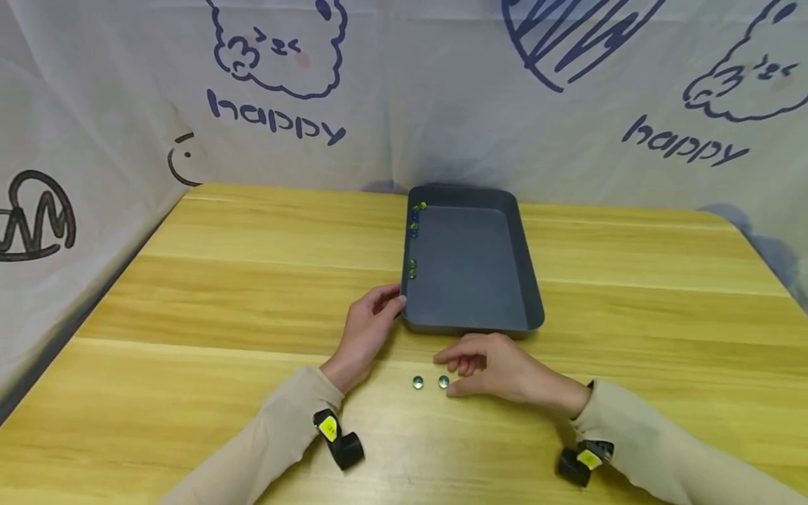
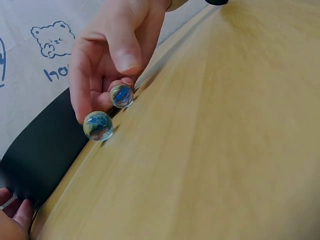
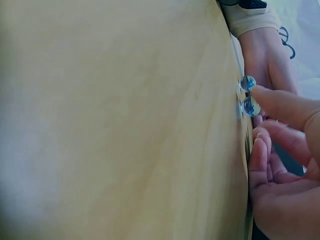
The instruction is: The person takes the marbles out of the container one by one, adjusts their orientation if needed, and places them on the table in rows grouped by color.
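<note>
Wood-grain table [image 1: 189, 294] — gray tray [image 1: 470, 280], two glass marbles [image 1: 418, 382] directly on it.

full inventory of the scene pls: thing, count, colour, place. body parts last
table: 1, yellow wood, under everything
tray: 1, dark grey, far middle of table
tray marbles: several, blue and yellow-green, along tray's left wall; too small for an exact count
loose marbles: 2, clear with blue and yellowish, on table in front of tray
cloth: count unclear, white, behind and left of table
drawings: several, blue and black, on cloth
wrist cameras: 2, black with yellow labels, at wrists
sleeves: 2, beige, on arms
left hand: 1, bare, touching tray's near left corner
right hand: 1, bare, beside loose marbles
</note>
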A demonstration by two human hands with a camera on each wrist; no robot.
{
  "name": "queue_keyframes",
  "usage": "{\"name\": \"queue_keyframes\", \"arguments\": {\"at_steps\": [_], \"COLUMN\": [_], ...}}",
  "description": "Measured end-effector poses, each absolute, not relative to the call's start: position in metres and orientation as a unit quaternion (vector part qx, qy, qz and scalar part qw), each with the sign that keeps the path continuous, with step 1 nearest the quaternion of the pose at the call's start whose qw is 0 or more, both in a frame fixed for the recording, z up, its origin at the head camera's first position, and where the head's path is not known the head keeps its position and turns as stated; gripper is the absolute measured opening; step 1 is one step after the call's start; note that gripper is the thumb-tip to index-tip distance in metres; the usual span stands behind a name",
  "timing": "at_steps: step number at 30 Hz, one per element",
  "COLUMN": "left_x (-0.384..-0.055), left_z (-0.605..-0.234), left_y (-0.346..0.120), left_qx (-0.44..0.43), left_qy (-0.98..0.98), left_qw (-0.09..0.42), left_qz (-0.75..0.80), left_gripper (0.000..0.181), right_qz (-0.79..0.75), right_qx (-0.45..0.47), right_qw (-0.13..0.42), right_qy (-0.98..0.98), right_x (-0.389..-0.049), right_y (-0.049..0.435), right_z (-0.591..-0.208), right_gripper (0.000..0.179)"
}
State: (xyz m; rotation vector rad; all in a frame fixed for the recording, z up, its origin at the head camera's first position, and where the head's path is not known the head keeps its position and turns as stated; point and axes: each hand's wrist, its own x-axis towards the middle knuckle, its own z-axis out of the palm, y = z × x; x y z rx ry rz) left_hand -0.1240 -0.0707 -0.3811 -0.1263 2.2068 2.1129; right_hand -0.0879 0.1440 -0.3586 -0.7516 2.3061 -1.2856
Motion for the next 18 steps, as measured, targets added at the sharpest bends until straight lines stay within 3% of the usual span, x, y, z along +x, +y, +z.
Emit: {"name": "queue_keyframes", "arguments": {"at_steps": [18], "left_x": [-0.125], "left_z": [-0.383], "left_y": [-0.072], "left_qx": [-0.039], "left_qy": [0.719], "left_qw": [0.046], "left_qz": [0.692], "left_gripper": [0.035], "right_qz": [-0.493], "right_qx": [-0.203], "right_qw": [0.191], "right_qy": [0.824], "right_x": [-0.082], "right_y": [0.161], "right_z": [-0.338], "right_gripper": [0.014]}}
